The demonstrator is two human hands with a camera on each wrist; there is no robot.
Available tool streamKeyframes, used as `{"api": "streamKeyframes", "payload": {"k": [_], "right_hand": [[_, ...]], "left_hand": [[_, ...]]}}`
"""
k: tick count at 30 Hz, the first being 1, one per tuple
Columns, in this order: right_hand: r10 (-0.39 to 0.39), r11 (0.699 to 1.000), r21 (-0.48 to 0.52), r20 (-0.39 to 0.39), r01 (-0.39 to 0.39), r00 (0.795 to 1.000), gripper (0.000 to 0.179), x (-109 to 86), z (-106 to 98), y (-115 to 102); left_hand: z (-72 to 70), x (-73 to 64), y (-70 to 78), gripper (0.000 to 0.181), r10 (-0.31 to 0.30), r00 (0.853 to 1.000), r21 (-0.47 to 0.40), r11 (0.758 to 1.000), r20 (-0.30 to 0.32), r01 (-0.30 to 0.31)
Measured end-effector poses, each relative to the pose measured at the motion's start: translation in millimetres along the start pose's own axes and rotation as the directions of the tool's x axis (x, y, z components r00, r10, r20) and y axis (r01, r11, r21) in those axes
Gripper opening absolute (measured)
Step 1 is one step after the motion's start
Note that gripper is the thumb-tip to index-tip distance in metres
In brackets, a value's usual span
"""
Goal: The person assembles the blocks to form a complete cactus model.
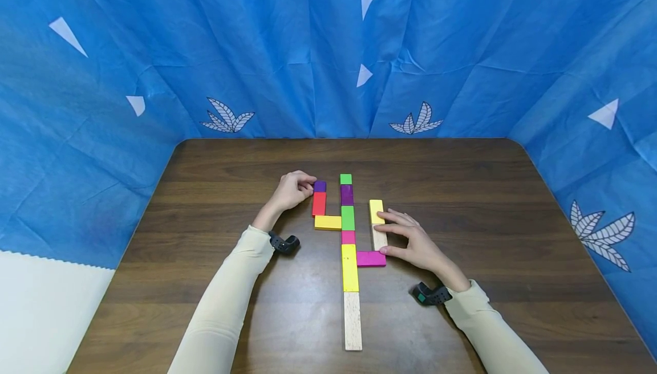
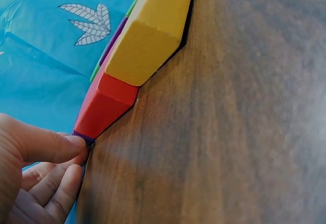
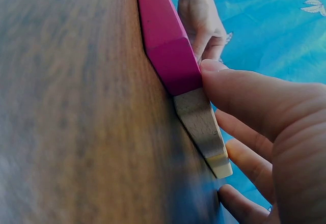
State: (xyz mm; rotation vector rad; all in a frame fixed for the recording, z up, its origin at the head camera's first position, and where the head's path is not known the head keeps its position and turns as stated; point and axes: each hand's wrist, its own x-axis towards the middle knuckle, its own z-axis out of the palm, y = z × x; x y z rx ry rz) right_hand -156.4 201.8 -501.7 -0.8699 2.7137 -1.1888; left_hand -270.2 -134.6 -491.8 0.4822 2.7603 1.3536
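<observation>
Coloured wooden blocks lie end to end on the table as a central column with a bent branch on either side. At the left branch's far end, my left hand [image 1: 293, 190] touches the left side of a dark purple block [image 1: 320, 186] with its fingertips. Nearer along that branch come a red block [image 2: 104, 107] and an orange-yellow block [image 2: 147, 35]. My right hand [image 1: 413, 242] has its fingers spread along the right branch. Its thumb touches a magenta block [image 3: 170, 56], and its fingers reach a plain wood block [image 1: 379, 238] and a yellow block [image 1: 376, 210].
The column holds two green blocks, the far one [image 1: 346, 179] at its tip, a purple block [image 1: 347, 195], a pink block [image 1: 348, 237], a long yellow block [image 1: 350, 268] and a long plain block [image 1: 352, 321]. Blue curtain [image 1: 333, 49] surrounds the brown table [image 1: 205, 283].
</observation>
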Motion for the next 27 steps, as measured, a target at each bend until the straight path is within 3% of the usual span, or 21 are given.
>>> {"api": "streamKeyframes", "payload": {"k": [8,17,21,27], "right_hand": [[-0.004,1.000,-0.003,-0.001,0.004,1.000,0.048,-0.3,0.1,0.8],[-0.014,1.000,-0.001,0.000,0.014,1.000,0.048,1.1,1.1,1.4],[-0.004,1.000,-0.003,0.001,0.004,1.000,0.048,1.0,1.2,-0.3],[0.015,1.000,-0.019,0.008,-0.015,1.000,0.051,-0.8,-0.3,-0.1]], "left_hand": [[0.7,0.5,-0.9,0.029,0.019,1.000,0.023,1.000,-0.001,-0.019],[0.8,-2.1,-0.7,0.029,0.001,1.000,0.007,1.000,-0.022,-0.001],[1.2,-8.5,-2.0,0.029,-0.005,0.998,0.004,1.000,-0.066,0.005],[-2.8,-25.7,-0.9,0.030,0.040,0.984,0.012,0.999,-0.173,-0.038]]}}
